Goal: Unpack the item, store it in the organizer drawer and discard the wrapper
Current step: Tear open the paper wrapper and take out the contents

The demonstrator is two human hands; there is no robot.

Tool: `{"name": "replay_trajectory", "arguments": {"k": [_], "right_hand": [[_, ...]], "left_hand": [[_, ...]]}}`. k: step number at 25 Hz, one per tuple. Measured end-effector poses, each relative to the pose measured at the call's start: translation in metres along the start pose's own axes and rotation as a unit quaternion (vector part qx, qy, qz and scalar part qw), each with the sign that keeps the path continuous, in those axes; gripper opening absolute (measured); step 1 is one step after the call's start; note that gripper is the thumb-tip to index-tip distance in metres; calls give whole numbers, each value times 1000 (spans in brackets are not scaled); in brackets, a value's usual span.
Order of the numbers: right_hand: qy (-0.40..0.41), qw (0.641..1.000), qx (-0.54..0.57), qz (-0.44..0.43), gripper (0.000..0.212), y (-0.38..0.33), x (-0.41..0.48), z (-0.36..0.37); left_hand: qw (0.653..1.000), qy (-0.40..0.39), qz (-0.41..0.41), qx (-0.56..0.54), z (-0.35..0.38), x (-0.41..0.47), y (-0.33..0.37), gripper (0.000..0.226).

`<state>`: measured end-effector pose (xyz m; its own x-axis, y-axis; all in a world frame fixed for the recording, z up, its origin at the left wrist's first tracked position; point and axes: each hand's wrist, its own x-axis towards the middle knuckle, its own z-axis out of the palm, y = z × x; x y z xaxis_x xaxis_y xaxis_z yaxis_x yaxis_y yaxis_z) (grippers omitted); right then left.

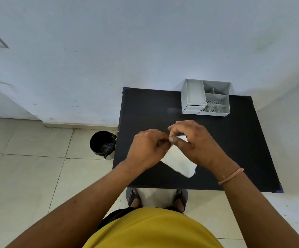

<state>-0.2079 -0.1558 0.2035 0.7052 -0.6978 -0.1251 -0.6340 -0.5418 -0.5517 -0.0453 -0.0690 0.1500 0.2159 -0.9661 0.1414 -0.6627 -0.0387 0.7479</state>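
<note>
A flat white wrapped packet [178, 162] hangs between both my hands above the black table [238, 140]. My left hand [149, 148] pinches its upper edge from the left. My right hand [192, 142] pinches the same edge from the right, thumb and fingers closed on it, fingertips of both hands nearly touching. The packet's lower end points toward the table's near edge. What is inside the wrapper is hidden. The grey organizer [206, 97] stands at the table's far right, with several open compartments and a small shut drawer [193, 109] at its front left.
A black waste bin [102, 144] stands on the tiled floor just left of the table. A pale wall runs behind the table. My feet in sandals [133, 196] show under the near table edge.
</note>
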Motion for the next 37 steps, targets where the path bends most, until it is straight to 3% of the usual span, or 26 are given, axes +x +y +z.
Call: {"name": "replay_trajectory", "arguments": {"k": [3, 6, 8, 10, 12, 14, 17, 19, 21, 23, 25, 27, 30, 32, 34, 35, 37], "right_hand": [[92, 991, 92, 24, 12, 0, -8, 1], [222, 955, 182, 70, 19, -3, -21, 9], [174, 967, 156, 103, 26, -1, -26, 25], [28, 984, 125, 125, 31, -3, -22, 48], [-45, 990, 94, 97, 27, -5, -13, 68], [-40, 991, 100, 77, 21, -7, -5, 80], [-29, 975, 174, 133, 22, -6, 2, 85], [-52, 975, 141, 163, 43, -5, 5, 87], [-62, 988, 55, 129, 63, -6, 6, 85], [-46, 994, 45, 85, 67, -9, 7, 79], [-38, 994, 52, 90, 68, -11, 7, 69], [-32, 994, 36, 94, 68, -11, 6, 57], [-15, 996, 50, 78, 70, -10, -3, 35], [-31, 992, 95, 77, 77, -8, -12, 22], [-55, 983, 152, 90, 74, 0, -18, 21], [-60, 977, 178, 101, 64, 6, -18, 25], [-54, 957, 237, 159, 40, 26, -18, 42]], "left_hand": [[999, -21, -33, 31, 1, 4, -1, 14], [995, -8, -79, 61, 0, 8, -3, 20], [994, 9, -93, 64, -2, 7, -5, 27], [994, 18, -83, 68, -3, 3, -7, 31], [995, 22, -53, 86, -3, -5, -10, 31], [994, 43, -27, 96, -4, -14, -13, 29], [991, 100, -36, 82, -10, -18, -20, 25], [990, 112, -62, 66, -13, -15, -24, 24], [990, 98, -76, 62, -10, -13, -24, 24], [992, 85, -74, 63, -7, -13, -20, 25], [996, 57, -62, 15, -12, -14, -19, 30], [990, 33, -79, -113, -28, -10, -21, 44], [928, 75, -245, -271, -55, 12, -50, 71], [859, -53, -382, -337, -67, 21, -78, 87], [752, -201, -417, -470, -60, 14, -99, 75], [706, -217, -424, -525, -52, 8, -106, 66], [671, -210, -433, -565, -35, -6, -113, 58]]}}
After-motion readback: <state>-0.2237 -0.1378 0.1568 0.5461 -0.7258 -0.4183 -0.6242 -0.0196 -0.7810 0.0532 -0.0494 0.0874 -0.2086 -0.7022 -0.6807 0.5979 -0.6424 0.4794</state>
